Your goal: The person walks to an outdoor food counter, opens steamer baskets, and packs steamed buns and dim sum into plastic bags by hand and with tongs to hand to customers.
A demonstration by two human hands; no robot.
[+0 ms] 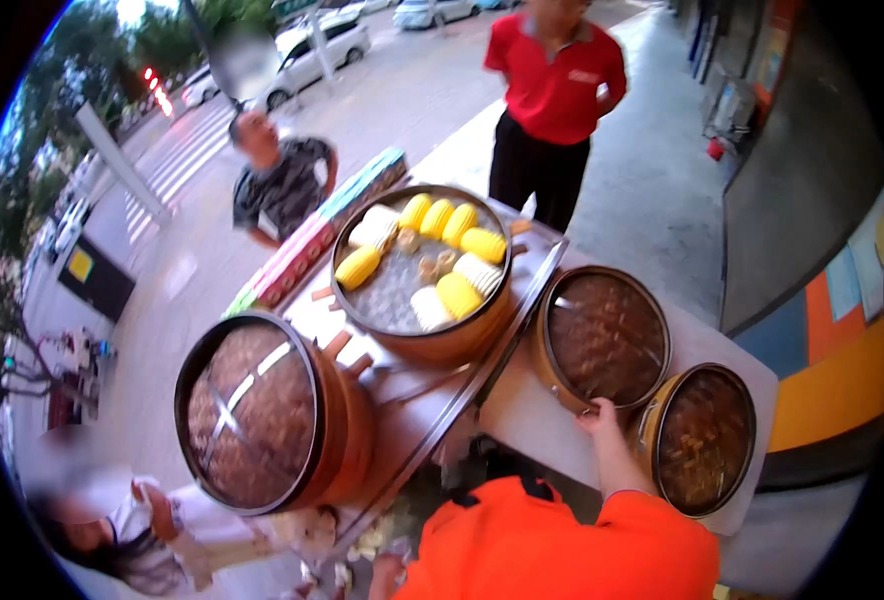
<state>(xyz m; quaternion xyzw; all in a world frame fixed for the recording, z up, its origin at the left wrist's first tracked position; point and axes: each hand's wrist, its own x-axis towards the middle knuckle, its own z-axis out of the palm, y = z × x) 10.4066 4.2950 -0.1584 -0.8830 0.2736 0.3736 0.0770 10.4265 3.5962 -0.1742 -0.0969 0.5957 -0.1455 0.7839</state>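
My right hand (599,416) reaches out and grips the near rim of a round tub (607,337) with dark brown food in it. Just right of that hand stands another round tub (704,440) with brown and yellowish contents. At the bottom edge, my left hand (387,572) hangs low by my orange shirt, small and blurred, so its fingers do not show clearly. Ahead, a large round steamer (442,345) holds yellow and whitish corn cobs (459,294) around its edge. To the left, a big round tub (352,430) is filled with brownish food under shiny strips.
A metal edge (452,410) runs between the two tables. Colourful boxes (307,245) line the far side. A person in a red shirt (554,80) and one in dark camouflage (287,185) stand beyond. A person in white (222,535) is at lower left.
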